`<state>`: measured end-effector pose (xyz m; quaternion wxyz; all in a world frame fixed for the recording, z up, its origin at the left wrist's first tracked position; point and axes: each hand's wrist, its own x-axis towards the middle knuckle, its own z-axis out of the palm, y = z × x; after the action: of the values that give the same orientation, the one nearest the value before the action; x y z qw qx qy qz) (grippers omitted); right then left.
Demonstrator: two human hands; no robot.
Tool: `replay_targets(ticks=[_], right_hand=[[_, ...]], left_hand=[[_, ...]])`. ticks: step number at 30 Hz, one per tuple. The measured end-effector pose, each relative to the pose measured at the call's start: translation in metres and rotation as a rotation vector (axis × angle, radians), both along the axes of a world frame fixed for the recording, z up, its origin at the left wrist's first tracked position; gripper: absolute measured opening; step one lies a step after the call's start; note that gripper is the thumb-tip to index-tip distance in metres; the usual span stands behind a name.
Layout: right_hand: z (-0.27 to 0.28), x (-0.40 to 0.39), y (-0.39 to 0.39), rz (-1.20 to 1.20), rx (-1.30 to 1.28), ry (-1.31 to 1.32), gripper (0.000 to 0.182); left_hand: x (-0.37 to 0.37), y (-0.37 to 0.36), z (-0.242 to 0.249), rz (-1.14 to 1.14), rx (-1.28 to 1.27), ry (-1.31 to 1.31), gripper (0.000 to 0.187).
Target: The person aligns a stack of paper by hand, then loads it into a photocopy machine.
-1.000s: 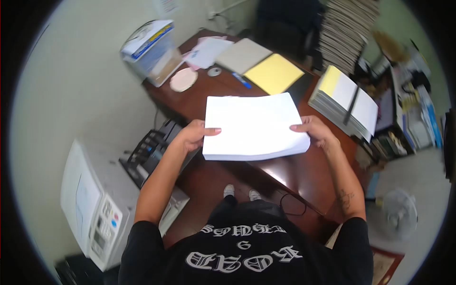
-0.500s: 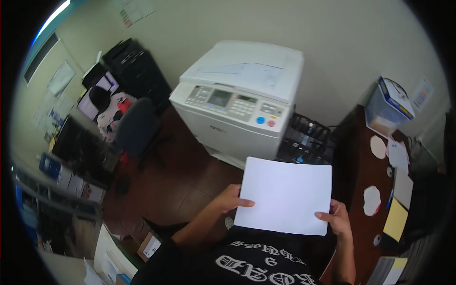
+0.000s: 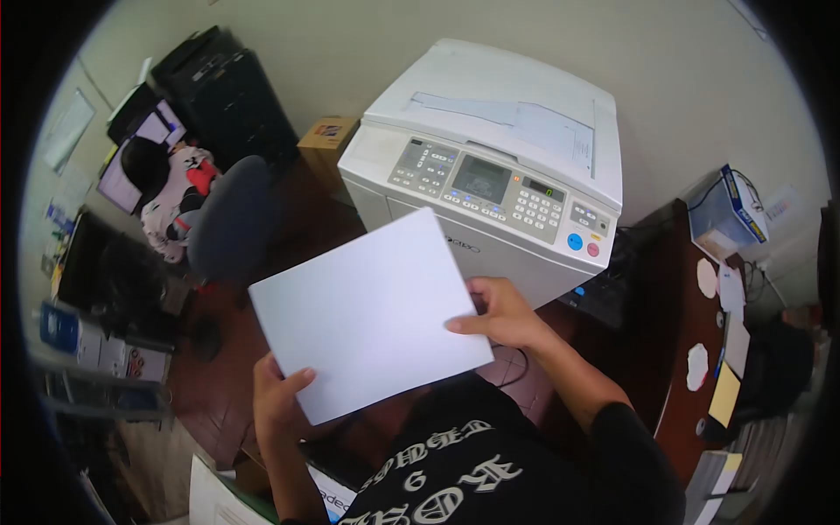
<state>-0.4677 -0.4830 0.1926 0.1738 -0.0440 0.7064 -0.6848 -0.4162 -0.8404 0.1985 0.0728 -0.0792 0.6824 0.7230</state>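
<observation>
A stack of white paper [image 3: 372,306] is held out in front of my body, tilted with its right side higher. My left hand [image 3: 278,389] grips its lower left edge, thumb on top. On the right edge, my right hand [image 3: 499,313] pinches it with the thumb over the sheet and the fingers underneath. Just beyond the paper stands a large white copier [image 3: 490,175] with a button panel [image 3: 481,188] on its front. Loose printed sheets [image 3: 525,122] lie on the copier's lid. The paper covers part of the copier's front.
On the left, a person [image 3: 166,192] sits in a grey chair [image 3: 229,219] facing monitors. A cardboard box [image 3: 331,144] stands beside the copier. Along the right runs a brown desk [image 3: 674,350] with a plastic bin [image 3: 726,214] and papers. A white container [image 3: 219,494] is at lower left.
The paper has moved left in view and turned, its right side rising. Both hands keep hold of it. The view has shifted, and the copier appears closer and farther right.
</observation>
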Motion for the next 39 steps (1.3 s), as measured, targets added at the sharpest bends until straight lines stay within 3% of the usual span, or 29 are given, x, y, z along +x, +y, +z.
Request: replay_targets(ticks=[5,9,11,17,22,25,26,30,31,35,39], right_hand=[[-0.024,-0.101,-0.065,0.066,-0.07,0.005,0.042],[-0.051,-0.197,-0.11,0.042,-0.09,0.028,0.039],[-0.061,-0.235,-0.142,0.011,-0.154,-0.056,0.038],[-0.075,-0.324,-0.215,-0.01,0.004,-0.063,0.04],[-0.078,-0.397,-0.253,-0.189,-0.032,-0.198,0.041],[-0.095,-0.447,-0.274,-0.305,0.095,-0.209,0.039],[-0.095,-0.464,-0.281,-0.368,0.124,-0.22,0.038],[-0.157,-0.531,-0.291,-0.587,0.276,-0.353,0.04],[-0.153,-0.549,-0.285,-0.636,0.233,-0.458,0.038],[-0.233,-0.589,-0.256,-0.95,0.081,-0.644,0.033],[-0.298,-0.619,-0.212,-1.057,0.528,-0.731,0.036]], left_hand=[[-0.079,-0.066,-0.018,0.096,-0.008,0.014,0.046],[-0.176,-0.094,-0.003,0.122,-0.036,0.017,0.046],[-0.225,-0.139,-0.001,0.056,-0.144,0.003,0.044],[-0.358,-0.195,0.045,-0.08,-0.292,-0.065,0.044],[-0.487,-0.224,0.039,-0.187,-0.334,-0.133,0.044],[-0.58,-0.223,0.027,-0.277,-0.37,-0.226,0.046],[-0.618,-0.234,0.014,-0.387,-0.475,-0.244,0.047],[-0.752,-0.217,-0.052,-0.67,-0.361,-0.281,0.046],[-0.783,-0.206,-0.075,-0.74,-0.378,-0.31,0.047],[-0.863,-0.149,-0.19,-0.868,-0.306,-0.469,0.045],[-0.882,-0.082,-0.297,-0.898,-0.291,-0.519,0.044]])
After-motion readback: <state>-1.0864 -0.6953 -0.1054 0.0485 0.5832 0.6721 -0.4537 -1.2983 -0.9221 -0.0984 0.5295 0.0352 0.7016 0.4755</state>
